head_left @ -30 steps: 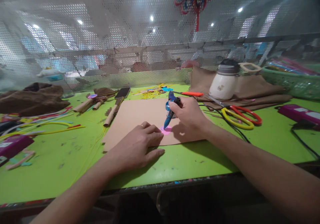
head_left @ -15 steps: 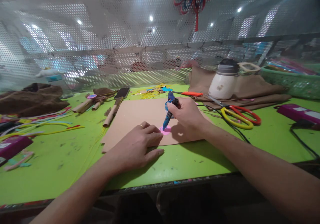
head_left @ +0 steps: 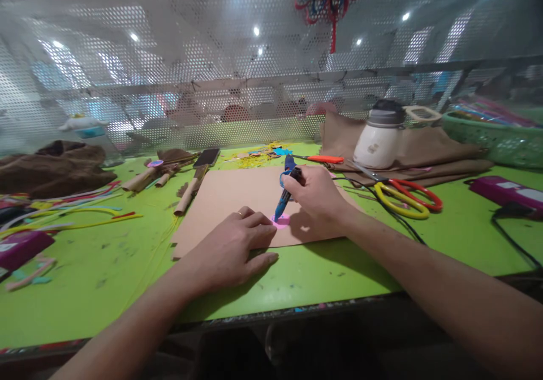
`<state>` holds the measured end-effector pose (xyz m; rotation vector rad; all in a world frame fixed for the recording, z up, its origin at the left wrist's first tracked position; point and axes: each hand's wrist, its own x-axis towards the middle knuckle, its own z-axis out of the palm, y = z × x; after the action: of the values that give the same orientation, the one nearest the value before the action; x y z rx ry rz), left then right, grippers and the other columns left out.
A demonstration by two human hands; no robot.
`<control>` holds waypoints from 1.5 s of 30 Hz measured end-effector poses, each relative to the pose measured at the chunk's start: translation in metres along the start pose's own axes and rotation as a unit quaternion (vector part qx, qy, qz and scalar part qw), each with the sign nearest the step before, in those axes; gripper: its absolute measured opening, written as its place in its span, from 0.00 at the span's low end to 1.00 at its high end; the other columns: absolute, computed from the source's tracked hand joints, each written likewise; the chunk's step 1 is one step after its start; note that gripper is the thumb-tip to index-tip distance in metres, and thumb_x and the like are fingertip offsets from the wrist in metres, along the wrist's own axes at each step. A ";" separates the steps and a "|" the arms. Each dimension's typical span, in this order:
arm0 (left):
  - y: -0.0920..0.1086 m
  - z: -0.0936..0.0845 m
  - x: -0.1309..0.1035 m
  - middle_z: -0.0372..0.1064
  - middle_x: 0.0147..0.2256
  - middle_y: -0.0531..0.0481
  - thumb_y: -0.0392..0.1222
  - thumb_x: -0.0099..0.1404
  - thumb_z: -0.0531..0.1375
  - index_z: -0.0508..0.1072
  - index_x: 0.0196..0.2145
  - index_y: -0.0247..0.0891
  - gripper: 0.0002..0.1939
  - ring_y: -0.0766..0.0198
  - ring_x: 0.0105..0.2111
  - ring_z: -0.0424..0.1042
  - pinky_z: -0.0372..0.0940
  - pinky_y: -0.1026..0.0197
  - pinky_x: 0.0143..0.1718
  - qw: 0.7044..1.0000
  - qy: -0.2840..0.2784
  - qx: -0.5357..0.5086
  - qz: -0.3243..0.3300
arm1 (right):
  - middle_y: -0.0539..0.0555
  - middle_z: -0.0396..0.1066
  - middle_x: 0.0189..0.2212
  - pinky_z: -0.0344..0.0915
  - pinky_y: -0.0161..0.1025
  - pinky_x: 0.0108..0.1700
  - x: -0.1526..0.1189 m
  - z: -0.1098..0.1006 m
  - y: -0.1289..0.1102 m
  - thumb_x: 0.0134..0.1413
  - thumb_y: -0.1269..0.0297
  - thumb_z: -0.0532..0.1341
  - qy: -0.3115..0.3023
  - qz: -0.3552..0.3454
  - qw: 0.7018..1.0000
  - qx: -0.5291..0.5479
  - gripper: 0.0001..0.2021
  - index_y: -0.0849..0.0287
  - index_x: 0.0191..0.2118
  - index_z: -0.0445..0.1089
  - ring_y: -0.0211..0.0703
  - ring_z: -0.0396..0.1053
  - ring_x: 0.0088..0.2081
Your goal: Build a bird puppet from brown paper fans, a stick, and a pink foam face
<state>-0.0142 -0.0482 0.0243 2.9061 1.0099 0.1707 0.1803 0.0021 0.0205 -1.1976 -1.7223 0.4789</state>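
My right hand point(head_left: 319, 194) is closed around a blue marker point(head_left: 285, 202) with a dark middle part. Its tip points down onto a small pink paper piece point(head_left: 283, 222), and faint marks show there. The pink piece lies on a sheet of brown card point(head_left: 237, 190) near its front edge. My left hand point(head_left: 240, 244) lies flat with its fingers stretched out, the index fingertip at the left edge of the pink piece. A ring is on one finger of that hand.
Scissors point(head_left: 401, 202) with red and yellow handles lie right of the card, near a black cable point(head_left: 401, 220). Behind them stand a white bottle point(head_left: 379, 139) and folded brown cloth point(head_left: 445, 151). Rolled brown pieces point(head_left: 186, 197) and a phone point(head_left: 207, 158) lie left of the card.
The marker tip has shifted very slightly to the left on the pink piece, where more marks now show. My left hand has stayed in place.
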 end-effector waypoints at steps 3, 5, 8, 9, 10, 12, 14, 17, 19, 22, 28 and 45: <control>0.000 -0.001 0.000 0.70 0.43 0.44 0.48 0.69 0.54 0.74 0.45 0.40 0.14 0.53 0.43 0.64 0.58 0.51 0.46 1.000 -0.005 -0.001 -0.004 | 0.47 0.61 0.18 0.57 0.35 0.27 0.001 0.000 0.003 0.53 0.63 0.56 0.005 0.005 1.000 0.009 0.12 0.58 0.20 0.60 0.35 0.60 0.23; 0.001 0.000 -0.001 0.70 0.43 0.44 0.48 0.69 0.54 0.74 0.46 0.40 0.14 0.53 0.43 0.64 0.58 0.51 0.46 1.000 -0.007 -0.003 -0.006 | 0.48 0.63 0.19 0.60 0.35 0.27 0.002 0.000 0.005 0.53 0.63 0.56 0.008 0.007 1.000 0.025 0.11 0.59 0.22 0.62 0.36 0.62 0.23; 0.001 0.000 -0.001 0.70 0.43 0.44 0.48 0.69 0.54 0.74 0.45 0.40 0.14 0.53 0.44 0.64 0.58 0.50 0.47 1.000 -0.006 -0.003 -0.006 | 0.50 0.66 0.20 0.63 0.35 0.29 0.002 0.001 0.007 0.54 0.62 0.56 0.013 0.007 0.999 0.052 0.11 0.60 0.24 0.65 0.37 0.64 0.25; 0.001 0.001 -0.001 0.70 0.43 0.44 0.48 0.69 0.54 0.74 0.45 0.40 0.14 0.53 0.43 0.64 0.58 0.50 0.47 1.000 -0.005 -0.002 -0.005 | 0.50 0.66 0.20 0.63 0.35 0.30 0.002 0.001 0.007 0.54 0.62 0.56 0.012 0.008 0.998 0.056 0.11 0.60 0.24 0.65 0.37 0.65 0.25; 0.000 0.001 -0.001 0.70 0.43 0.44 0.48 0.69 0.54 0.74 0.46 0.40 0.14 0.53 0.43 0.64 0.58 0.50 0.47 1.000 -0.004 -0.001 -0.004 | 0.50 0.66 0.21 0.64 0.35 0.30 0.002 0.001 0.008 0.54 0.62 0.56 0.010 0.009 0.998 0.057 0.11 0.60 0.24 0.65 0.38 0.65 0.25; 0.000 0.001 -0.001 0.70 0.43 0.44 0.48 0.69 0.54 0.74 0.46 0.40 0.14 0.53 0.43 0.64 0.58 0.50 0.47 1.000 -0.003 0.002 -0.001 | 0.50 0.66 0.20 0.64 0.36 0.30 0.002 0.002 0.008 0.53 0.62 0.56 0.003 0.012 0.999 0.049 0.11 0.60 0.24 0.64 0.38 0.65 0.25; 0.000 0.001 0.000 0.71 0.43 0.44 0.48 0.69 0.54 0.74 0.46 0.40 0.14 0.54 0.43 0.65 0.59 0.50 0.47 1.000 -0.002 0.004 0.003 | 0.49 0.64 0.20 0.64 0.36 0.29 0.003 0.001 0.008 0.52 0.62 0.56 -0.001 0.014 0.999 0.036 0.11 0.59 0.22 0.63 0.37 0.64 0.25; 0.000 0.000 0.001 0.71 0.43 0.44 0.48 0.69 0.54 0.74 0.46 0.40 0.14 0.54 0.43 0.65 0.59 0.51 0.46 1.000 -0.001 0.004 0.004 | 0.48 0.61 0.18 0.62 0.35 0.28 0.003 -0.001 0.007 0.51 0.62 0.56 0.003 0.018 1.000 0.018 0.12 0.58 0.20 0.60 0.37 0.62 0.23; 0.001 0.000 0.001 0.71 0.42 0.44 0.48 0.69 0.54 0.74 0.47 0.40 0.14 0.54 0.43 0.65 0.59 0.51 0.46 1.000 -0.002 0.005 0.002 | 0.49 0.62 0.18 0.62 0.35 0.28 0.003 -0.002 0.006 0.51 0.62 0.56 0.008 0.018 1.000 0.016 0.12 0.58 0.20 0.60 0.37 0.62 0.24; 0.001 0.000 0.001 0.71 0.42 0.44 0.48 0.69 0.54 0.74 0.46 0.40 0.14 0.53 0.43 0.65 0.59 0.51 0.46 1.000 0.000 0.005 -0.001 | 0.50 0.65 0.20 0.63 0.36 0.29 0.002 -0.002 0.005 0.52 0.61 0.56 0.011 0.013 0.999 0.030 0.11 0.59 0.22 0.63 0.38 0.64 0.25; 0.000 0.001 0.000 0.71 0.42 0.44 0.48 0.69 0.54 0.74 0.46 0.40 0.14 0.54 0.43 0.65 0.59 0.51 0.47 1.000 0.003 0.000 0.005 | 0.50 0.65 0.20 0.63 0.36 0.29 0.003 0.000 0.007 0.52 0.61 0.55 0.000 0.014 1.000 0.013 0.12 0.59 0.22 0.62 0.38 0.64 0.25; -0.001 0.001 0.000 0.71 0.42 0.44 0.48 0.69 0.54 0.74 0.46 0.41 0.14 0.54 0.43 0.65 0.59 0.51 0.46 1.000 0.005 -0.002 0.008 | 0.52 0.68 0.21 0.64 0.36 0.30 0.005 -0.002 0.006 0.53 0.63 0.56 0.007 0.025 1.000 0.006 0.10 0.60 0.24 0.65 0.39 0.67 0.26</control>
<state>-0.0145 -0.0471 0.0231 2.9121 0.9878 0.1879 0.1849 0.0082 0.0195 -1.2348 -1.6787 0.5100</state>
